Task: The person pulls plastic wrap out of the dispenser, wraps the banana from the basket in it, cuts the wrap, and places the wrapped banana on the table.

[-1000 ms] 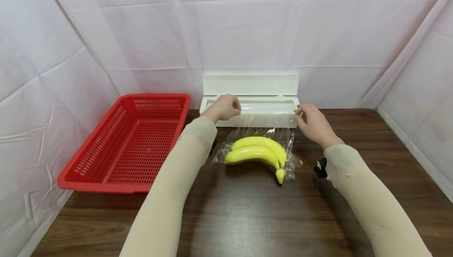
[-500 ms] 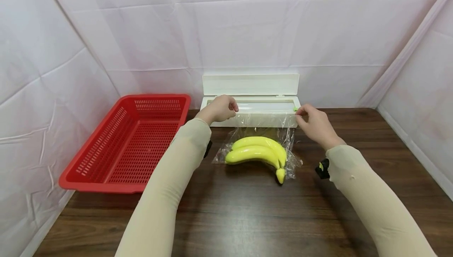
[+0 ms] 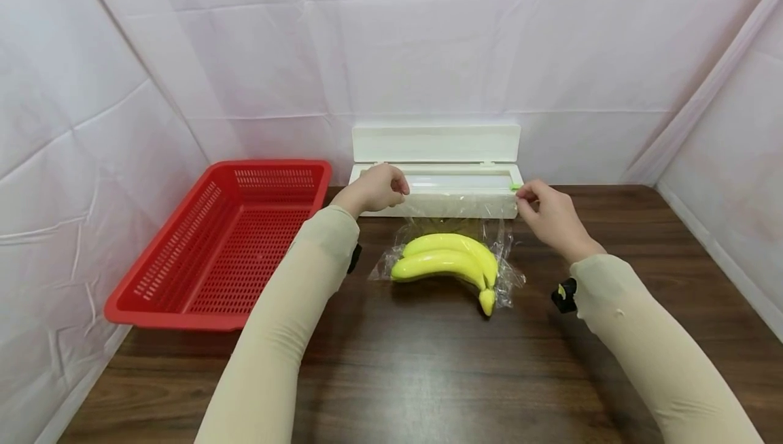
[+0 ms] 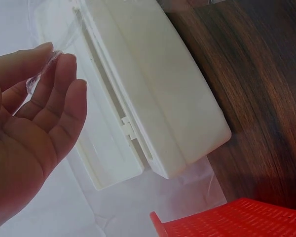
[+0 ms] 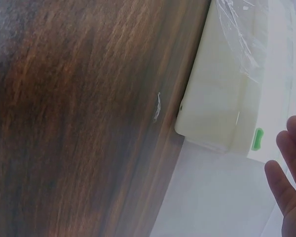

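My left hand (image 3: 382,187) pinches a bunched edge of clear plastic wrap (image 4: 50,61) between thumb and fingertips, above the left part of the white wrap dispenser (image 3: 428,205). My right hand (image 3: 546,211) is at the dispenser's right end, thumb and index finger together at the wrap's other side, close to the green slider (image 3: 514,186). The right wrist view cuts off that thumb and index finger. The dispenser's lid (image 3: 436,143) stands raised at the back. The wrap runs forward from the dispenser over the table, around a bunch of yellow bananas (image 3: 446,262).
A red plastic basket (image 3: 183,320) with slotted walls stands on the left of the dark wooden table (image 3: 416,376). White cloth (image 3: 428,56) hangs behind and at both sides. A small scrap of wrap (image 5: 157,108) lies on the table near the dispenser.
My left hand has shifted slightly left and down along the dispenser. My right hand has edged slightly right. Bananas, basket and dispenser have stayed in place.
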